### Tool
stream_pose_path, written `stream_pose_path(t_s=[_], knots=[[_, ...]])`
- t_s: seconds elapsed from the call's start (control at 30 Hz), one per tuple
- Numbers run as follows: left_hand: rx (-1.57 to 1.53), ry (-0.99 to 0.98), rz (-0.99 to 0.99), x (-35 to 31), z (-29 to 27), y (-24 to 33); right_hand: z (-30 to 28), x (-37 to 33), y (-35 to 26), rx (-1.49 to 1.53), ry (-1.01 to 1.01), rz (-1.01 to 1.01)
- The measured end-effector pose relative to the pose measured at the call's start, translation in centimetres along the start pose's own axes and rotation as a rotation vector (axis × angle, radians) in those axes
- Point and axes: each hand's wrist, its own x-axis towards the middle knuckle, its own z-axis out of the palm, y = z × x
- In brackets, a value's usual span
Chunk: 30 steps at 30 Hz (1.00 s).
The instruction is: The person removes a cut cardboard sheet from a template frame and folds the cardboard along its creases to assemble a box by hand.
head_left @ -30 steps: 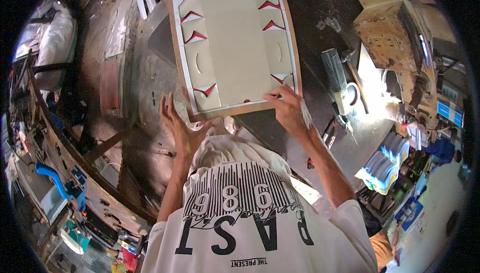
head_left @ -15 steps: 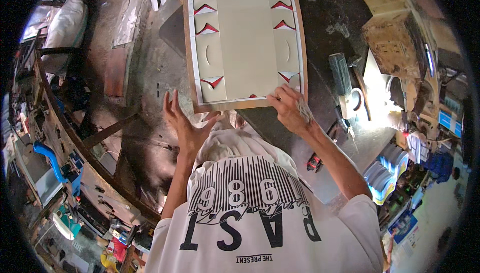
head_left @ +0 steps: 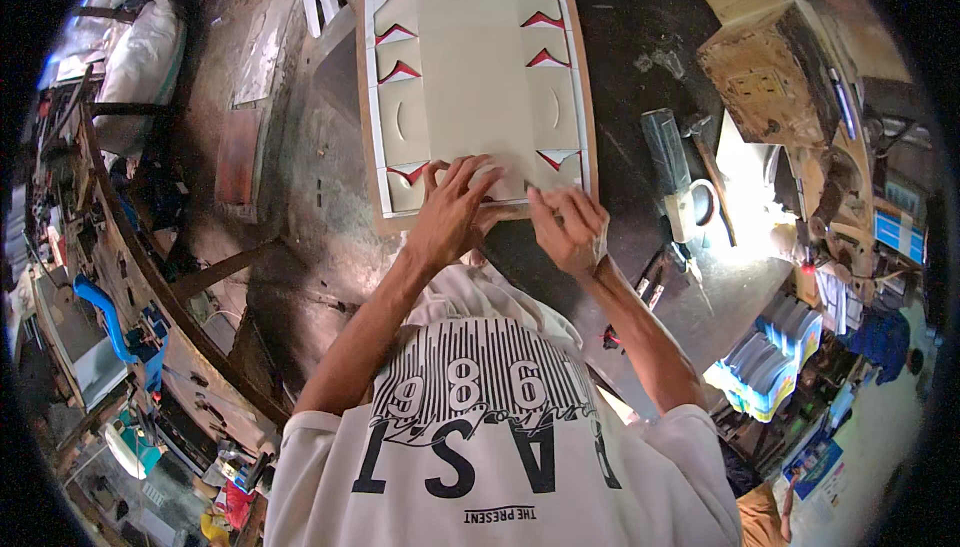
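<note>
A cream card sheet with die-cut shapes along both long sides lies on a brown board in front of me. Red shows in several angular cut-outs, and white strips border the sheet. My left hand is over the sheet's near edge, its bent fingers apart and partly blurred. To its right, my right hand is closed in a pinch at the near right part of the sheet. A tiny dark bit shows at its fingertips, too small to name. The near edge of the sheet is partly hidden by my hands.
On the dark bench to the right are white-handled scissors, a hammer and a dark block. Beyond them stands a worn wooden box. Shrink-wrapped packs sit at the right. A curved bench edge runs along the left.
My left hand has come up and right onto the sheet's near edge. My right hand has moved slightly left and nearer. The board appears shifted slightly left in view.
</note>
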Motion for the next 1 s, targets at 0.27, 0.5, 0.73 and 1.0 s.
stream_pose_path(t_s=[0.27,0.5,0.73,1.0], knots=[[0.012,-0.009,0.083,1.7,0.4,-0.6,-2.2,-1.8,0.1,0.258,0.0,0.614],[-0.008,0.043,-0.066,1.2,0.2,-0.4,-0.8,-2.2,-1.1,0.354,-0.022,0.665],[-0.025,0.197,-0.226,-2.0,0.4,-0.9,-0.2,0.2,-0.3,0.212,-0.309,0.393],[-0.062,0.294,-0.231,-3.2,-0.1,-1.4,-0.2,1.4,0.1,0.255,-0.38,0.238]])
